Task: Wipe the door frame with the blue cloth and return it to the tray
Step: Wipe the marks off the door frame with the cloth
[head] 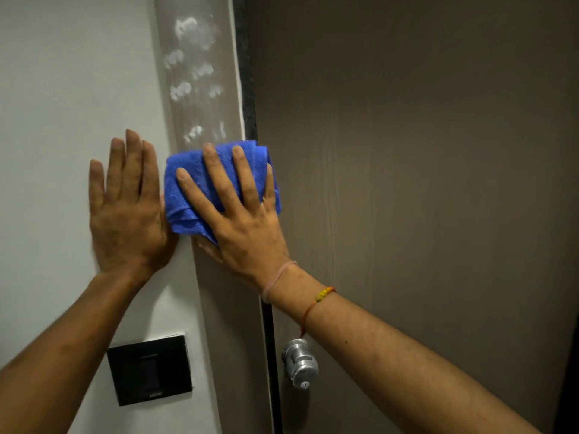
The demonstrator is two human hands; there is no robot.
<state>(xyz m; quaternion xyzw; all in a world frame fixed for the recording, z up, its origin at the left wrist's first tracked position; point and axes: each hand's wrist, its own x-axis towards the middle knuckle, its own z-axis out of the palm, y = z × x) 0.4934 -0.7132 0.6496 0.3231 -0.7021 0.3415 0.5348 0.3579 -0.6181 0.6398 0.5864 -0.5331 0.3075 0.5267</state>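
A folded blue cloth (188,189) is pressed flat against the grey-brown door frame (228,324). My right hand (238,220) lies over the cloth with fingers spread, holding it to the frame. White smudges (194,54) mark the frame above the cloth. My left hand (125,214) rests flat and open on the white wall just left of the frame, its edge touching the cloth. No tray is in view.
The closed brown door (423,183) fills the right side, with a silver round knob (300,363) low down under my right forearm. A black wall switch (150,369) sits on the white wall (62,89) below my left hand.
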